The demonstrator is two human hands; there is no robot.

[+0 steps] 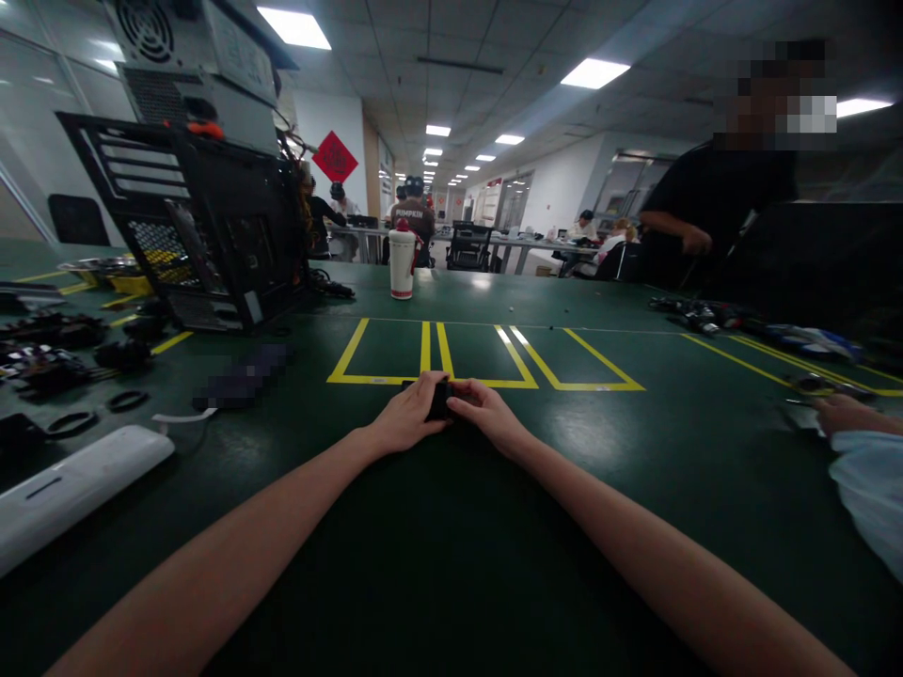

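Observation:
A small black object [438, 402] is between my two hands, just this side of the yellow tape outlines [486, 383] on the green table [451, 527]. My left hand [407, 414] wraps round its left side, fingers curled over the top. From the right, my right hand [488, 411] pinches its edge with thumb and fingertips. Much of the object is hidden by my fingers, so its kind cannot be made out.
To the left stand an open black computer case [212, 226], a white oblong device [85, 484], black rings [128, 401] and loose parts. A white lidded cup [402, 263] stands ahead. At right are a co-worker's hand [857, 414], cables [705, 315] and a standing person [720, 197].

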